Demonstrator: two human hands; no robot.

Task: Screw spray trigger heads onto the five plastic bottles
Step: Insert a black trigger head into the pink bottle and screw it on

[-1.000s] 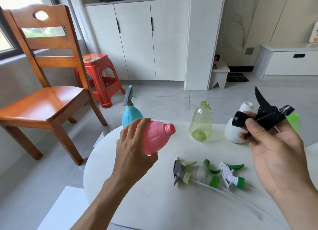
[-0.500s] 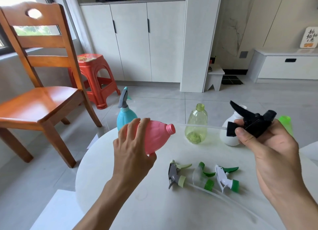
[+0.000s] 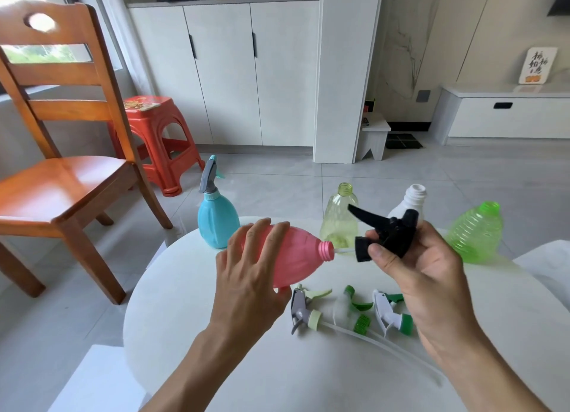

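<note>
The pink bottle (image 3: 293, 259) is translucent and lies on its side in the air over the white table (image 3: 191, 288), its ribbed open neck pointing right. The left hand (image 3: 249, 283) wraps its curled fingers round the bottle's belly. The right hand (image 3: 422, 276) pinches a black trigger head (image 3: 385, 232) just right of the neck, collar facing it; a thin tube bridges the gap between collar and neck.

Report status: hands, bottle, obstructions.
Left hand grips pink bottle, tilted sideways. Right hand holds black trigger head, collar just off the neck. Nothing between them.
</note>
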